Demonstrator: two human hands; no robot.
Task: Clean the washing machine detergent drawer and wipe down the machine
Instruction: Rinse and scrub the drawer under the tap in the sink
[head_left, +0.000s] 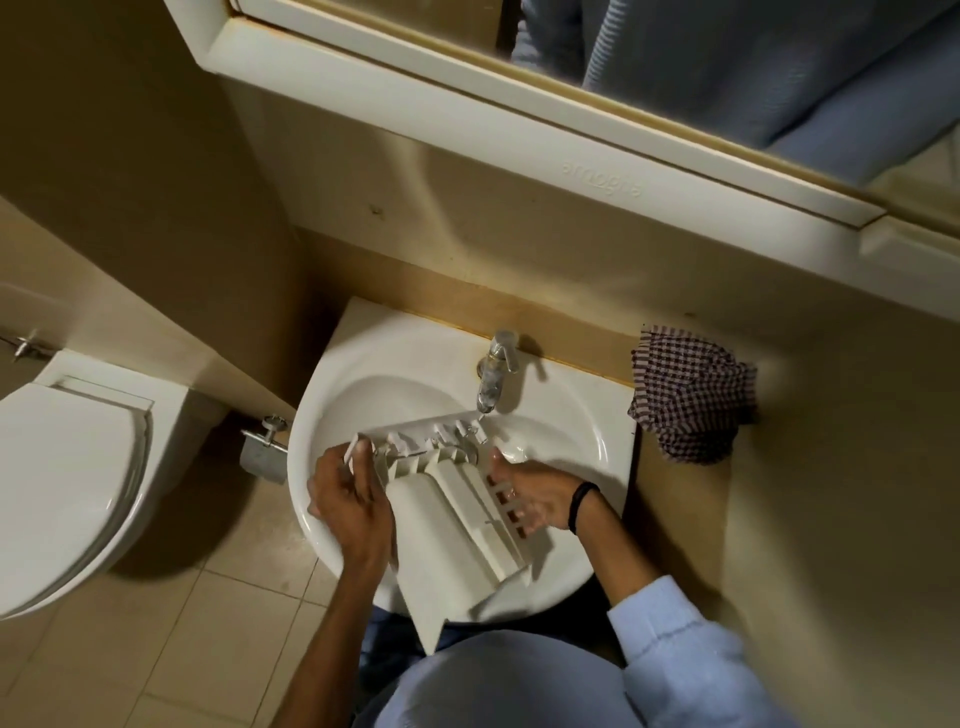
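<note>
Detergent drawer (451, 525) in right hand (540, 500), over sink (410, 382)

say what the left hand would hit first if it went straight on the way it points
Probably the detergent drawer, whose rear corner lies just ahead of the left hand; past that, the sink bowl. Depth unclear.

Off-white plastic detergent drawer (457, 525) lies slanted across the sink (332, 415), far end under the tap (493, 374)
</note>
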